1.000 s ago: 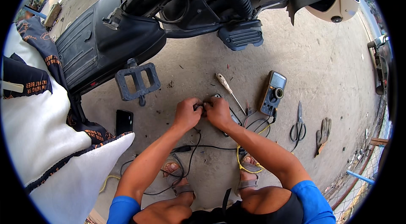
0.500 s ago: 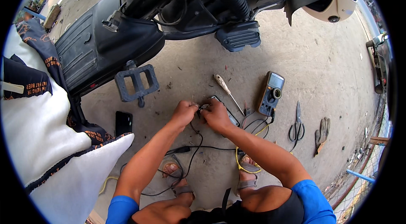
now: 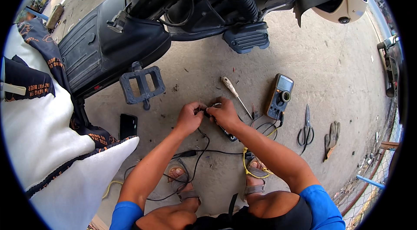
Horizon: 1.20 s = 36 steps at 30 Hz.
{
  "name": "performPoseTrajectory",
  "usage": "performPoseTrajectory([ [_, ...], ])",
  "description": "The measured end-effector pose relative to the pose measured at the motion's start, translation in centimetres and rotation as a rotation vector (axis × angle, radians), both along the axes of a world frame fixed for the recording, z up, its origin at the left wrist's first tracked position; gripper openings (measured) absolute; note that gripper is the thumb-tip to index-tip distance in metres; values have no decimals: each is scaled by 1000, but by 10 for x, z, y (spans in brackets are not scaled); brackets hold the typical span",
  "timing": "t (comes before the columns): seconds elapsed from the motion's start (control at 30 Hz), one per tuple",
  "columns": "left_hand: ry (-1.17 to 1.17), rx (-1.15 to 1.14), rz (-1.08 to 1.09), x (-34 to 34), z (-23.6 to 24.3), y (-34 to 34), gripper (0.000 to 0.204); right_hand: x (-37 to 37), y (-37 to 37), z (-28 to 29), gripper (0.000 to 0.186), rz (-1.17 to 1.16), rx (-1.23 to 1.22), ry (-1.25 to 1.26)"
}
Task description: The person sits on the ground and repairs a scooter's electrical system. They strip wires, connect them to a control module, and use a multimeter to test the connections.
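Observation:
My left hand [image 3: 190, 117] and my right hand [image 3: 224, 114] meet low over the ground, fingers closed in pinches on the end of a black cable [image 3: 206, 147]. Fingers mostly hide the small dark part between them. From there the cable trails down toward my feet. Partly under my right hand lies a dark flat device [image 3: 229, 135], largely covered. A screwdriver [image 3: 234, 93] with a pale handle lies just beyond that hand. To its right rests a multimeter [image 3: 279, 95] with a roll of tape [image 3: 285, 96] on it, its leads running back toward my right forearm.
Scissors [image 3: 306, 128] and a work glove [image 3: 332, 139] lie at right. A phone [image 3: 128, 126] is at left, near white cloth [image 3: 47, 130]. Overhead and left stands a black scooter [image 3: 113, 39] with a pedal [image 3: 142, 85] jutting out. A helmet [image 3: 345, 8] hangs top right. Yellow cord [image 3: 246, 160] loops by my foot.
My right hand has shifted slightly up and right, and my left fingers are curled further round the cable end. The view has drifted a little; the tools lie where they were.

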<state>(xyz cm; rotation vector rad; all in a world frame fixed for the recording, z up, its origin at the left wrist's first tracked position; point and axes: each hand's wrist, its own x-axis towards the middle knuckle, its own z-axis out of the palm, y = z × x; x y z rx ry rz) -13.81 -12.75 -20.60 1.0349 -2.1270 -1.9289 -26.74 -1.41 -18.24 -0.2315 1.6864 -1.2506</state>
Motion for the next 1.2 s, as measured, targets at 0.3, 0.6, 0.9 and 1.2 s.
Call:
performPoseTrajectory([
  [0.3, 12, -251, 44, -1, -4, 4, 10, 2, -4, -2, 28, -154, -53, -155],
  [0.6, -78, 112, 248, -6, -1, 5, 30, 19, 7, 0, 24, -71, 97, -173],
  [0.9, -72, 117, 295, -6, 9, 8, 34, 28, -11, -9, 21, -307, 158, -439],
  [1.2, -58, 38, 262, -7, 5, 9, 21, 29, -14, -7, 17, -374, 183, -486],
])
